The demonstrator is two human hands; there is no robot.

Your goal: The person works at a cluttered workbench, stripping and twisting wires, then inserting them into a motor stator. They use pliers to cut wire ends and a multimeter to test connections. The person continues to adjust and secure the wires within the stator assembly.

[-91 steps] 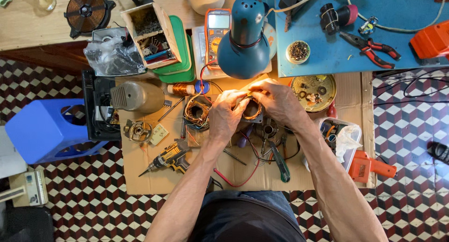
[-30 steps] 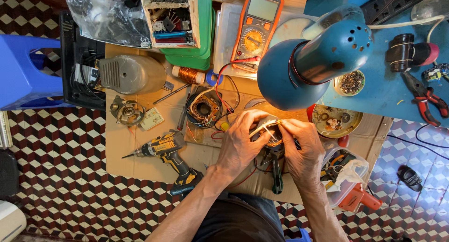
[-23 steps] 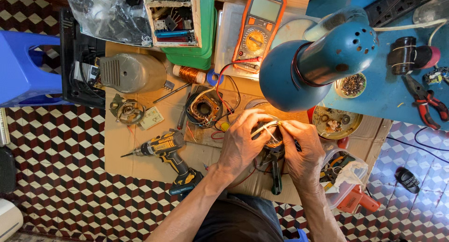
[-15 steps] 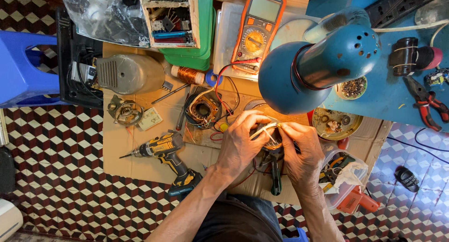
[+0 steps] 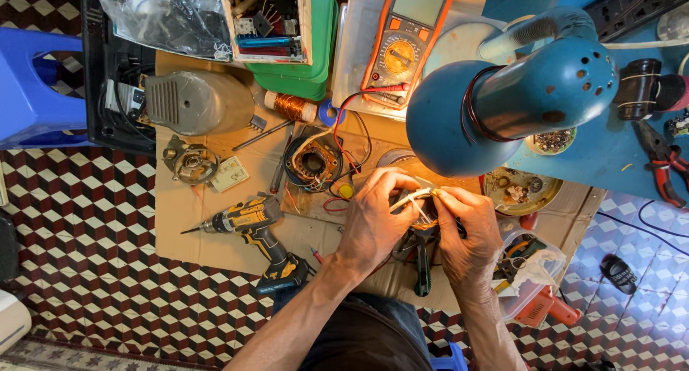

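Cardboard-covered bench (image 5: 215, 235) crowded; both hands' fingers (image 5: 402, 188) pinch pale wire (image 5: 410, 197) beneath blue lamp (image 5: 502, 105).

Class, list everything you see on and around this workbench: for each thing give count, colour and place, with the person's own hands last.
Desk lamp: one, blue, over the bench right of centre.
Multimeter: one, orange, top centre.
Cordless drill: one, yellow and black, on the cardboard at left.
Copper wire spool: one, copper, below the green tray.
Motor winding: one, dark with copper, bench centre.
Grey housing: one, grey, upper left.
Pliers: one, red-handled, right edge.
Stool: one, blue, far left.
White wire piece: one, white, between both hands' fingers.
Left hand: one, pinching the wire.
Right hand: one, pinching the wire.
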